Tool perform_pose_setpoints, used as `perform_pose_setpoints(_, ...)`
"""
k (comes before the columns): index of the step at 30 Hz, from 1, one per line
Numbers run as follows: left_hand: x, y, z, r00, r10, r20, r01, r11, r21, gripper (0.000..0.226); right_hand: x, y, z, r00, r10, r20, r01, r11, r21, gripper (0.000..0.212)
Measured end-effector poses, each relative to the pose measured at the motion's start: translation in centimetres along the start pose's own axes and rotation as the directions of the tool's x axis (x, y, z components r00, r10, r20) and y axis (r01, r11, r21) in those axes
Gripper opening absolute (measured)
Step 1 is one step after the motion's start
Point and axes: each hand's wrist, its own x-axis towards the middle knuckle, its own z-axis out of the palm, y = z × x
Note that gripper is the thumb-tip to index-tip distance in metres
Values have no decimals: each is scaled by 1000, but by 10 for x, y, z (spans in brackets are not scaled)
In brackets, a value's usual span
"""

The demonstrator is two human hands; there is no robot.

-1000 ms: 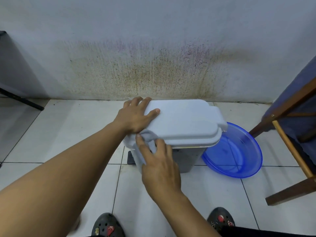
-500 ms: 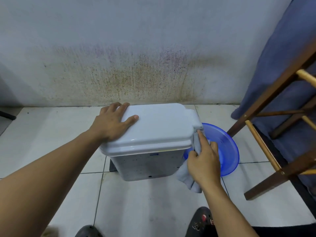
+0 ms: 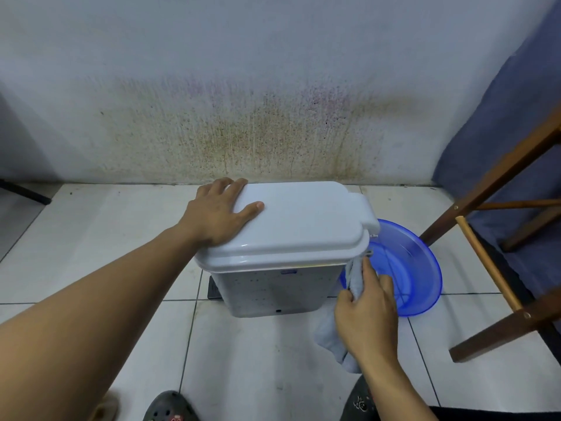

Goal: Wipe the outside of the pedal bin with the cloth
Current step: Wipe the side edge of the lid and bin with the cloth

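Observation:
A pale grey pedal bin (image 3: 273, 291) with a white lid (image 3: 303, 220) stands on the tiled floor near the wall. My left hand (image 3: 217, 212) lies flat on the left end of the lid, fingers straight. My right hand (image 3: 368, 314) grips a light blue cloth (image 3: 329, 337) and holds it against the bin's right side, just under the lid's rim. The lower end of the cloth hangs loose below my hand. A dark pedal edge (image 3: 212, 288) shows at the bin's lower left.
A blue plastic basin (image 3: 425, 268) sits on the floor right behind my right hand, touching the bin's right side. A wooden frame (image 3: 485, 259) draped with blue fabric stands at the right. The stained wall (image 3: 273, 132) is close behind. My dark clogs (image 3: 170, 405) are at the bottom.
My right hand carried the cloth from the lid's front left corner round to the bin's right side, then slid it down a little. My left hand stayed on the lid.

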Motion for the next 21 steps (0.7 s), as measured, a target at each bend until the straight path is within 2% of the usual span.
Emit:
perform_pose_setpoints(6, 0, -1, 0, 1000, 8, 1, -8, 1000, 10, 94, -21, -8, 6, 996, -91, -9, 89, 987, -131, 67)
perform_pose_setpoints(15, -1, 0, 0, 1000, 1, -12, -1, 1000, -2, 93, -53, -55, 40, 937, -333, 104, 341, 938, -62, 59)
perform_pose_setpoints(19, -1, 1, 0, 1000, -1, -14, 0, 1000, -8, 92, -57, -54, 45, 923, -366, 118, 375, 925, -67, 64)
perform_pose_setpoints(21, -2, 2, -1, 1000, -1, -14, 1, 1000, -11, 91, -52, -45, 34, 933, -331, 144, 344, 936, -79, 66)
